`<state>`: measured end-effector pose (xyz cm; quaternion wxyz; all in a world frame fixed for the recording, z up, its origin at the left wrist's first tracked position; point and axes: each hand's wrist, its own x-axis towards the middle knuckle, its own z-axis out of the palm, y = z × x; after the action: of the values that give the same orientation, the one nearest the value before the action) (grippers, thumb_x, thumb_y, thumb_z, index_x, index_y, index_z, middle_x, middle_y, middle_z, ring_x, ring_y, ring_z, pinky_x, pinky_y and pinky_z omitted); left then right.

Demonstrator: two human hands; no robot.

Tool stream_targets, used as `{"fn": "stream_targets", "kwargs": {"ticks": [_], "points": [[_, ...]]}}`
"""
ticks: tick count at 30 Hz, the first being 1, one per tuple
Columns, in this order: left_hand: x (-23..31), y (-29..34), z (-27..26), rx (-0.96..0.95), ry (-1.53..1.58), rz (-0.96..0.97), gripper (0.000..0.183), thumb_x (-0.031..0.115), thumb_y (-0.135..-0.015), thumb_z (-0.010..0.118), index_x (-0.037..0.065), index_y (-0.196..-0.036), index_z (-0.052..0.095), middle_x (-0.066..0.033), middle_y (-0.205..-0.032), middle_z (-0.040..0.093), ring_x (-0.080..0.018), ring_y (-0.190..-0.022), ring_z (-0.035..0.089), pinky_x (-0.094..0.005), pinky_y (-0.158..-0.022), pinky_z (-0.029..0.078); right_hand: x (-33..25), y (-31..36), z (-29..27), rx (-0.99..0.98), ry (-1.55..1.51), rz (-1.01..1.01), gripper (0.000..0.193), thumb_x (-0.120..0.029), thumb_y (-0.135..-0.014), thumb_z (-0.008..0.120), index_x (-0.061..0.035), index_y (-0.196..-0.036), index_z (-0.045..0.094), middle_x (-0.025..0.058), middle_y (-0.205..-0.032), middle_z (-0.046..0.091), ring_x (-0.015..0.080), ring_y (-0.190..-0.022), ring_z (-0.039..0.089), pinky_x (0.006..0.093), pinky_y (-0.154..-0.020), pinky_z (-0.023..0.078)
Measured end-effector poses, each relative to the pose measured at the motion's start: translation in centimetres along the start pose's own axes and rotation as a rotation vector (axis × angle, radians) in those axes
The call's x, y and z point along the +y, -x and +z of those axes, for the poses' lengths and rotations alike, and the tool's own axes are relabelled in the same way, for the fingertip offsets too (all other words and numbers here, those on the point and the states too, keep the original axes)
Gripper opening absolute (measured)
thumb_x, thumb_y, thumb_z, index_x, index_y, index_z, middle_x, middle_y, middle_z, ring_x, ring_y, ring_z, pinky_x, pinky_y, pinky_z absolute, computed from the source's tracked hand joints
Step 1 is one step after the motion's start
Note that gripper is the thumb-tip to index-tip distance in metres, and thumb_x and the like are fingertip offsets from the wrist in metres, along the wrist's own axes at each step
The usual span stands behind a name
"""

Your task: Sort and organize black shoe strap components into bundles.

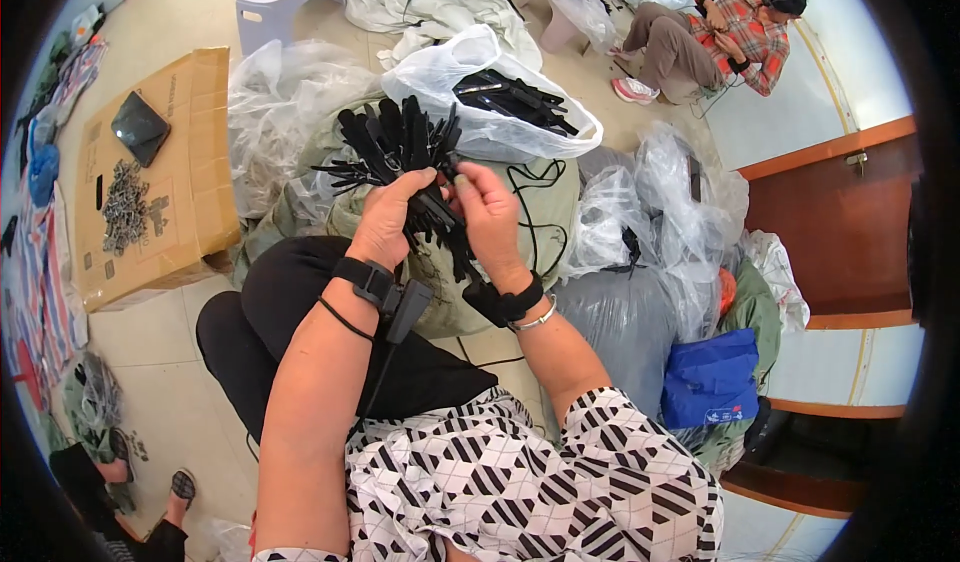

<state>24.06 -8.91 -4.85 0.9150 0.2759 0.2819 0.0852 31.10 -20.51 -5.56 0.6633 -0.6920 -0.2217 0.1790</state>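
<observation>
L hand (382, 224) has its fingers clamped on the black strip bundle (395, 142), their tips mostly hidden behind it; R hand (488, 212) has fingers pinched tog. at the bundle's edge, exact grip hard to make out. Strips are flat, narrow, fanned out, beside a crinkly white plastic bag (430, 74) w/ similar black pcs (515, 102), partly hidden.

A head-worn fisheye looks down closely on both hands (385, 224).
</observation>
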Motion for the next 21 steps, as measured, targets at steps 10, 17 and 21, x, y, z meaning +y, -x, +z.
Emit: {"fn": "stream_targets", "kwargs": {"ticks": [10, 17, 21], "points": [[1.8, 0.6, -0.2, -0.041, -0.033, 0.016, 0.023, 0.021, -0.077, 0.066, 0.005, -0.093, 0.062, -0.0007, -0.085, 0.061, -0.0129, -0.075, 0.058, -0.0274, -0.069, 0.048, -3.6, -2.2, -0.6, -0.423, 0.573, -0.364, 0.028, -0.010, -0.088, 0.044, -0.0001, -0.112, 0.050, 0.0244, -0.096, 0.057, 0.0409, -0.085, 0.053, 0.0411, -0.069, 0.045], [0.9, -0.3, -1.0, 0.094, -0.059, 0.320, 0.018, 0.019, -0.078, 0.066, 0.003, -0.086, 0.064, -0.0042, -0.081, 0.062, -0.0146, -0.070, 0.059, -0.0279, -0.064, 0.048, -4.1, -3.9, 0.0, -0.530, 0.226, 0.130, 0.031, -0.022, -0.089, 0.048, -0.0030, -0.113, 0.054, 0.0097, -0.098, 0.063, 0.0202, -0.085, 0.060, 0.0295, -0.064, 0.049], [1.5, -0.4, -0.6, 0.191, -0.041, 0.325, 0.017, 0.017, -0.078, 0.065, 0.001, -0.081, 0.064, -0.0077, -0.076, 0.063, -0.0165, -0.065, 0.060, -0.0288, -0.062, 0.048, 3.7, -7.3, -3.8, -0.121, 0.248, 0.298, 0.027, -0.027, -0.086, 0.055, -0.0011, -0.091, 0.061, 0.0078, -0.077, 0.063, 0.0108, -0.071, 0.061, 0.0233, -0.054, 0.047]]}}
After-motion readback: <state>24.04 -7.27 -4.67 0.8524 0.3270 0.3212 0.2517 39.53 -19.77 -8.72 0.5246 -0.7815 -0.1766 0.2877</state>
